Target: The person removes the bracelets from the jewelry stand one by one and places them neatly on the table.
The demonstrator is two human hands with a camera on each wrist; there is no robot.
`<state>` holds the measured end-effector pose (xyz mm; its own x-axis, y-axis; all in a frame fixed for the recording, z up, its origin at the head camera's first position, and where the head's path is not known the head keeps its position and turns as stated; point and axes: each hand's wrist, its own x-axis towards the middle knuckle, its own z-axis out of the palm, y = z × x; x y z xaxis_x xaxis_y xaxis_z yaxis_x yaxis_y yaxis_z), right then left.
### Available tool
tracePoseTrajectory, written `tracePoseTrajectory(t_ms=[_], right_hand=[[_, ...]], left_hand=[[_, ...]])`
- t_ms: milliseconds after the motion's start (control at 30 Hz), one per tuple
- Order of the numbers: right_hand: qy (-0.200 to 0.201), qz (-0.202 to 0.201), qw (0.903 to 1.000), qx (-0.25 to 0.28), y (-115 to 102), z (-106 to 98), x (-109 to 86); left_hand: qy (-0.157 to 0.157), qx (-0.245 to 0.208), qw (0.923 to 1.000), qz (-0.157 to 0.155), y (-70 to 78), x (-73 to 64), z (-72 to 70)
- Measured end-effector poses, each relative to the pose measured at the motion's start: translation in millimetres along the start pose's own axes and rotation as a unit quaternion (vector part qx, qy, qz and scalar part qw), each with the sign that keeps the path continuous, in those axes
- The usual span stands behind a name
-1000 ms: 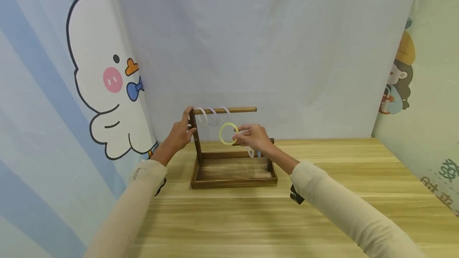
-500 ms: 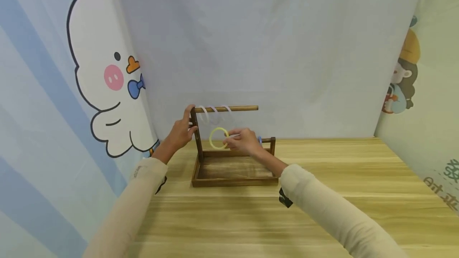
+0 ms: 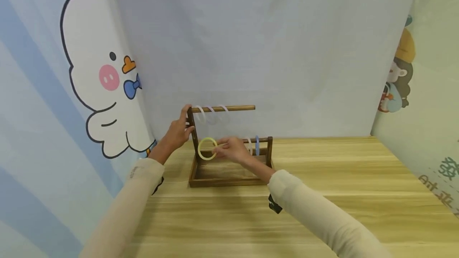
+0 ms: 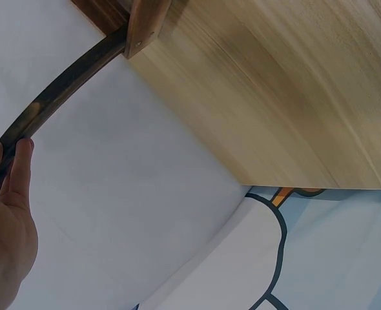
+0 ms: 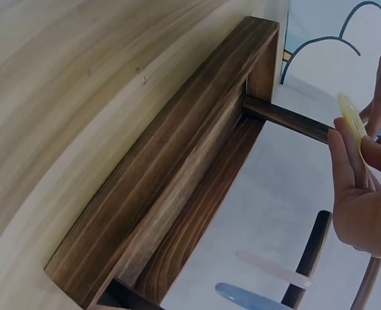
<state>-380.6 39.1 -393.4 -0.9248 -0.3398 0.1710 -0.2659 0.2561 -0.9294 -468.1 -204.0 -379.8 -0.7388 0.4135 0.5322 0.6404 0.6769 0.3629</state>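
My right hand (image 3: 234, 149) pinches a yellow bangle (image 3: 199, 149) between thumb and fingers; the right wrist view shows this yellow bangle (image 5: 350, 116) nearly edge-on. In the head view it overlaps the lower left of a dark wooden bangle stand. My left hand (image 3: 177, 132) grips the top of the stand's left post (image 3: 195, 140), fingers on one side and thumb on the other. Several pale bangles (image 3: 201, 114) hang on the upper bar (image 3: 242, 108). On the lower bar (image 3: 263, 139) hang a whitish bangle (image 3: 250, 147) and a blue bangle (image 3: 257, 146). My right hand hides this bar's left end in the head view.
The stand's shallow tray base (image 3: 229, 183) sits on a wood-grain table (image 3: 322, 194), near its back edge. A plain pale curtain (image 3: 287, 51) hangs behind. Cartoon-printed cloths stand at left (image 3: 89, 71) and right (image 3: 408, 130).
My right hand has moved left and down with the yellow bangle, from below the upper bar toward the left post. The whitish and blue bangles show again. My left hand stays on the post.
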Motion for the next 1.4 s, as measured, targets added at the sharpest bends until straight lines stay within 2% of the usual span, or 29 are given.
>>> tracePoseTrajectory(t_ms=[167, 333, 467, 633, 700, 800, 933, 1100, 1400], right_hand=[[-0.014, 0.009, 0.9997, -0.016, 1.3, 12.0, -2.0], [-0.046, -0.007, 0.9986, -0.027, 5.5, 23.1, -5.7], [-0.052, -0.013, 0.9979, -0.037, 9.7, 30.6, -8.9], [-0.060, -0.011, 0.9936, -0.095, 17.2, 40.8, -13.1], [-0.067, -0.007, 0.9931, -0.096, 21.0, 44.9, -15.3], [-0.083, 0.007, 0.9949, -0.058, 26.1, 49.8, -18.8], [-0.093, 0.003, 0.9946, -0.044, 31.2, 54.0, -21.9], [-0.100, -0.004, 0.9932, -0.059, 33.2, 57.3, -23.9], [-0.121, 0.014, 0.9908, -0.059, 42.0, 65.1, -31.5]], left_hand=[[0.001, -0.005, 1.0000, -0.003, 1.5, 0.1, -1.3], [-0.002, -0.009, 0.9999, -0.013, 1.9, -0.9, -1.3], [-0.006, -0.012, 0.9998, -0.015, 0.5, -0.6, 0.7], [-0.005, -0.006, 0.9998, -0.017, -0.9, -0.8, 0.8], [-0.003, -0.005, 0.9998, -0.017, -0.6, -0.9, -0.4], [-0.003, -0.004, 0.9999, -0.015, 0.4, -0.8, -1.5], [-0.012, -0.008, 0.9998, -0.014, 2.2, -0.7, -2.5], [-0.011, -0.010, 0.9998, -0.013, 2.2, -0.8, -3.8], [-0.011, -0.015, 0.9997, -0.018, 1.2, -0.9, -3.3]])
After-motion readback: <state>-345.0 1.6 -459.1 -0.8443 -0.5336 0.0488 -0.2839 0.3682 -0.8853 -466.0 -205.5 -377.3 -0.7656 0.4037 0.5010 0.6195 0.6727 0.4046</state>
